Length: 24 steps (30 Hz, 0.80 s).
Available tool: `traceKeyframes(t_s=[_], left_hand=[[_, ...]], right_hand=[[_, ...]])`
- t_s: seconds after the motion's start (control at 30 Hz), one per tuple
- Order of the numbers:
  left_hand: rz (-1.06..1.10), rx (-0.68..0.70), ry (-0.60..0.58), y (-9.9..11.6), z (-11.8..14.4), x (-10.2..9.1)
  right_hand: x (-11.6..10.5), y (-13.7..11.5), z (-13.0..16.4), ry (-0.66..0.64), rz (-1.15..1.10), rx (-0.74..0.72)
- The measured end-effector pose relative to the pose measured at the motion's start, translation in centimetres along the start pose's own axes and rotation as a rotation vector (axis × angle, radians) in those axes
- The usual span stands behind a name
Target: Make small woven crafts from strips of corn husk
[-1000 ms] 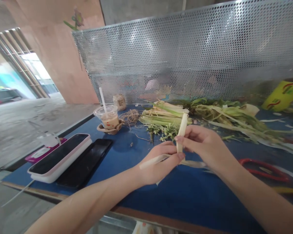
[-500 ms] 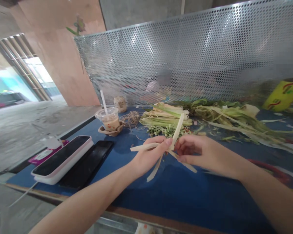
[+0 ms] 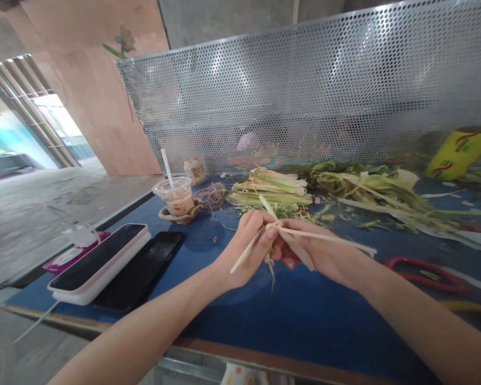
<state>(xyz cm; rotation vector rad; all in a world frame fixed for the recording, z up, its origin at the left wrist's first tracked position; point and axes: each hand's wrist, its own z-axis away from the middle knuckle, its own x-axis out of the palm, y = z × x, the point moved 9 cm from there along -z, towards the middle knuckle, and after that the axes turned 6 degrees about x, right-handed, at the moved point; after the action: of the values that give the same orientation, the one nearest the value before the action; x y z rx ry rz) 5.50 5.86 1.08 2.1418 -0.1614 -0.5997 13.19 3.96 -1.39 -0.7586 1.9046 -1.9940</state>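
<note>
Both hands meet above the blue table top [image 3: 304, 321], working pale cream leaf strips [image 3: 328, 238] crossed at one point. My left hand [image 3: 244, 251] pinches the crossing, with one strip end sticking down left and another pointing up. My right hand [image 3: 324, 256] grips the strips from the right, and one long strip runs out over it to the right. Thin fibres hang below the crossing.
A heap of green and pale leaves [image 3: 272, 192] lies behind the hands, with more leaves [image 3: 377, 192] to the right. An iced drink cup [image 3: 176, 195], a coil of twine [image 3: 212, 195], two phones [image 3: 100, 262], red scissors [image 3: 425, 267] and a perforated metal screen [image 3: 304, 96] surround them.
The strips went from one upright piece held in my right hand to several crossed and bound together. Both hands closed in on the crossing and turned it.
</note>
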Motion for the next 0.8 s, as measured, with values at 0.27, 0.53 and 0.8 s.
traceKeyframes(t_s=[0.27, 0.53, 0.8], left_hand=[[-0.360, 0.361, 0.078, 2.9, -0.2, -1.7], [-0.375, 0.313, 0.099, 3.0, -0.3, -1.9], [-0.348, 0.362, 0.160, 3.4, 0.1, -1.6]], right_hand=[[-0.1, -0.4, 0.7, -0.070, -0.054, 0.007], [-2.6, -0.3, 0.5, 0.283, 0.130, -0.049], [-4.1, -1.1, 1.1, 0.505, 0.147, -0.106]])
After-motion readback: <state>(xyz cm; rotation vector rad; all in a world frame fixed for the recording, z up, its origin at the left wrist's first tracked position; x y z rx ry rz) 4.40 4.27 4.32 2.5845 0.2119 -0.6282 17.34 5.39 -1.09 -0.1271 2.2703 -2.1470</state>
